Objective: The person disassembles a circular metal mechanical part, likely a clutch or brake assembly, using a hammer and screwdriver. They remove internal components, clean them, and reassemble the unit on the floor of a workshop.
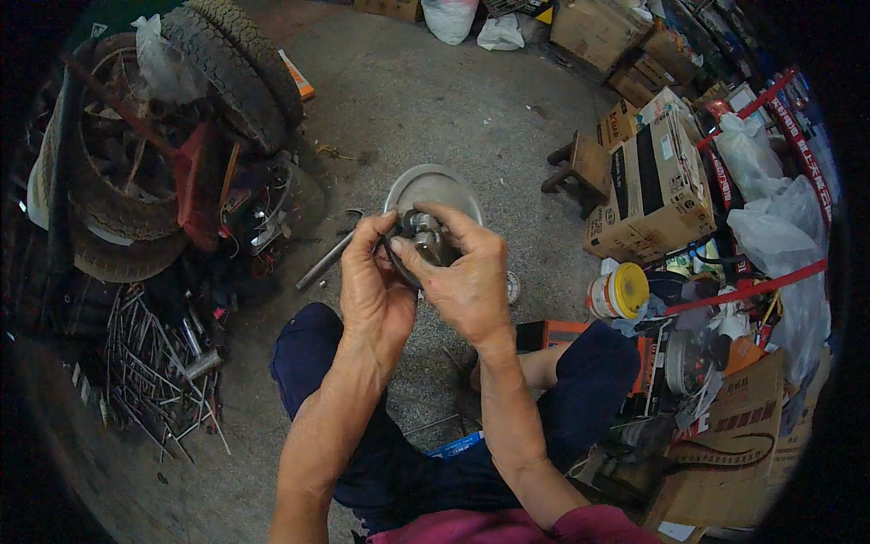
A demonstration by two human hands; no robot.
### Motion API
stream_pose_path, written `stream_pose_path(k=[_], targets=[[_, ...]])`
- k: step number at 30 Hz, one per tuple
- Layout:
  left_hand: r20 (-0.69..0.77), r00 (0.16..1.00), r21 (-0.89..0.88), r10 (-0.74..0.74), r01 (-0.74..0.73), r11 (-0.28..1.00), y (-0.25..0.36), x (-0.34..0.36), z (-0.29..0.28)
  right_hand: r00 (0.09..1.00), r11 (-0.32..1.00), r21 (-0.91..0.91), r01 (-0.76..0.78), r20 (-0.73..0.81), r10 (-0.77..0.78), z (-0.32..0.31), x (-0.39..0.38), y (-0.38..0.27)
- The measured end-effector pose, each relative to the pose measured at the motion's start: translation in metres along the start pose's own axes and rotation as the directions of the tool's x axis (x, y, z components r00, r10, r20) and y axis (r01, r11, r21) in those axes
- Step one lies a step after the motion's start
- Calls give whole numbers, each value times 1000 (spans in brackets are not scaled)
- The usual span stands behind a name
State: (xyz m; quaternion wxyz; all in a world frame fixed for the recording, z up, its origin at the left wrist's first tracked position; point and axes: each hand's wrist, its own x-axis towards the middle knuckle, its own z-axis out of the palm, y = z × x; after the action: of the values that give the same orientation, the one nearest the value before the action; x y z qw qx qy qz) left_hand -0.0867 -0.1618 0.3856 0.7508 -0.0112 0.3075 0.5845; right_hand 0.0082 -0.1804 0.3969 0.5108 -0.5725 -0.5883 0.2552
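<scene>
Both my hands are raised in front of me, closed around a greasy metal machine part (426, 238) with a dark round body and shiny rounded pieces. My left hand (376, 295) grips it from the left, thumb and fingertips at its edge. From the right, my right hand (471, 281) curls over it, the thumb pressing on its face. My fingers hide much of the part, so its exact kind is unclear. Past my fingertips, a round light-grey pan (435, 172) rests on the floor. A metal rod-handled tool (323, 261), perhaps a hammer, lies left of my left hand.
Worn tyres (217, 77) and a red metal piece (198, 186) are heaped at the left, above a pile of thin metal rods (149, 363). On the right stand a wooden stool (580, 172), a large cardboard box (657, 186), a yellow-lidded bucket (625, 288) and plastic bags (784, 227).
</scene>
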Motion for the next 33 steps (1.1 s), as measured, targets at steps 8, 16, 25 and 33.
stream_pose_path(k=[8,16,25,33], targets=[[95,995,31,20,-23,999,-2,11,-18,997,978,197,-70,-4,72,-4,0,0],[151,988,49,43,-51,997,-3,4,-13,994,971,221,-92,-41,103,-3,-3,-6],[159,987,58,37,-46,997,-2,5,-13,999,987,156,-24,43,17,-14,-1,-2],[198,979,76,49,-65,995,-2,6,-15,999,994,104,32,35,-36,-17,-2,7]])
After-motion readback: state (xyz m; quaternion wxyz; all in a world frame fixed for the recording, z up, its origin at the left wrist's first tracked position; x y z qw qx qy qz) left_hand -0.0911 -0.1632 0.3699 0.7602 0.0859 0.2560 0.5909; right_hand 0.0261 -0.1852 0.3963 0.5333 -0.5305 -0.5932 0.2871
